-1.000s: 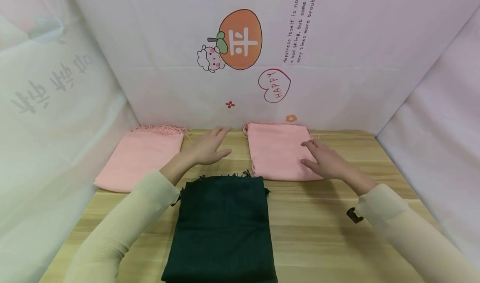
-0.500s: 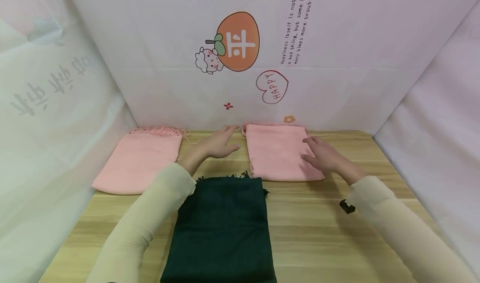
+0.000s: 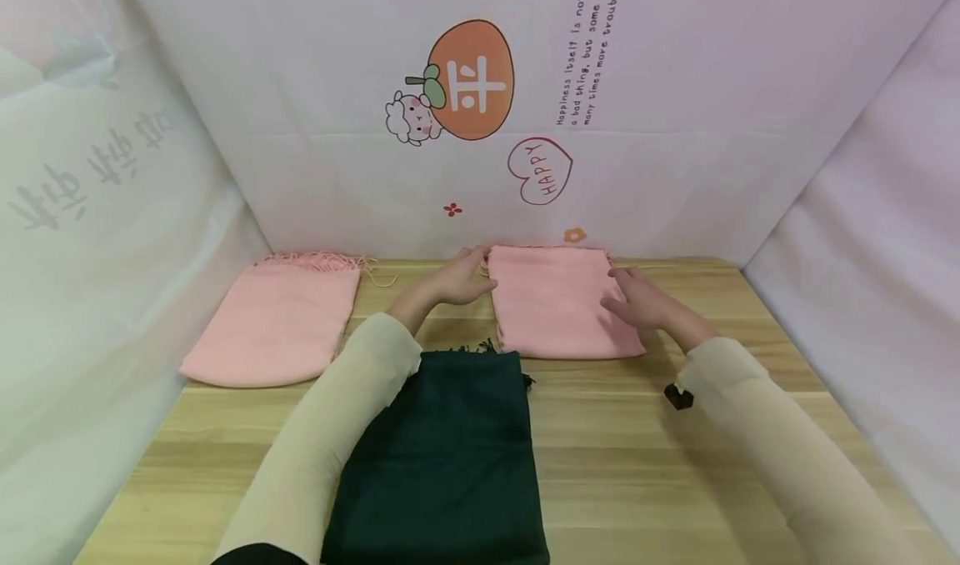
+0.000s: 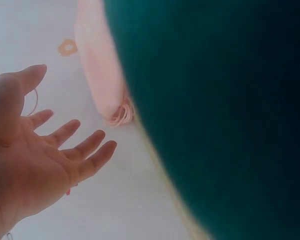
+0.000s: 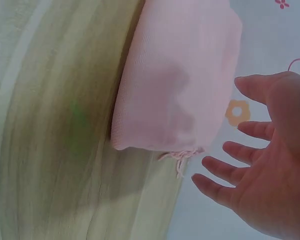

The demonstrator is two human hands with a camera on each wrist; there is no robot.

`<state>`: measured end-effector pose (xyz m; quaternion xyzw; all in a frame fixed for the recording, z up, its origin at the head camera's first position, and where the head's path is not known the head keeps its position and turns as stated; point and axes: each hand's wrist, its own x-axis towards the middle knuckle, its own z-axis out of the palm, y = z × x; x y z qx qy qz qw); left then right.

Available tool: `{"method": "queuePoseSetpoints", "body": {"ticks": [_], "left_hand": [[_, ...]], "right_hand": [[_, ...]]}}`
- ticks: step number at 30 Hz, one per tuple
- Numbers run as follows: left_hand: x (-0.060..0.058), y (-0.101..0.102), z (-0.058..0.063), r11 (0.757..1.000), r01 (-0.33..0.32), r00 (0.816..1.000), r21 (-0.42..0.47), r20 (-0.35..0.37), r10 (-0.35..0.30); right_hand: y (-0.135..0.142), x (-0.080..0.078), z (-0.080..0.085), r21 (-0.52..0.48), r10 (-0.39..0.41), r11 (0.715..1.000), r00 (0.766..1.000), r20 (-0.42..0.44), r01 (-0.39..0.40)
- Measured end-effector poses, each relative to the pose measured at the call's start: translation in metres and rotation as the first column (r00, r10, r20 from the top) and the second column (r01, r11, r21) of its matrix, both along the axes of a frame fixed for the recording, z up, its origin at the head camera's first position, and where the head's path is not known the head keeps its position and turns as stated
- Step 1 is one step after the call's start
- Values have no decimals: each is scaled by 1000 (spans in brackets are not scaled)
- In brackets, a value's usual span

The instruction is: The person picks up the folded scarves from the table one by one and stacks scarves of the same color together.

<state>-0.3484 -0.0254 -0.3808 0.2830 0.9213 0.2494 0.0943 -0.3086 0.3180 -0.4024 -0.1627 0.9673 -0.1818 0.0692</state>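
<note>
A folded pink scarf with fringe (image 3: 558,307) lies at the back of the wooden table, right of the middle. My left hand (image 3: 459,280) is at its left edge, fingers spread and holding nothing; in the left wrist view the hand (image 4: 45,150) shows a gap to the scarf's fringed end (image 4: 107,95). Over the scarf's right side hovers my right hand (image 3: 643,300), also holding nothing. The right wrist view has the right hand (image 5: 270,160) apart from the scarf (image 5: 175,85), its shadow falling on the cloth. A folded dark green scarf (image 3: 450,465) lies in front, partly under the left forearm.
Another folded pink scarf (image 3: 277,323) lies at the table's left, fringe toward the back. A printed white sheet (image 3: 337,173) rises behind the wooden table (image 3: 622,482), and white cloth walls (image 3: 90,298) stand along both sides.
My left hand has moved right, from between the two pink scarves to the left edge of the right one. My right hand has shifted only slightly. The scarves lie as before.
</note>
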Motion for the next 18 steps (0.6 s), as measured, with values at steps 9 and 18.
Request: {"method": "queuePoseSetpoints", "body": {"ticks": [9, 18], "left_hand": [[-10, 17, -10, 995, -81, 992, 57, 105, 74], [-21, 23, -31, 974, -11, 964, 225, 261, -50]], "right_hand": [[4, -14, -3, -20, -43, 999, 999, 26, 43], [9, -28, -19, -113, -76, 990, 994, 76, 85]]}}
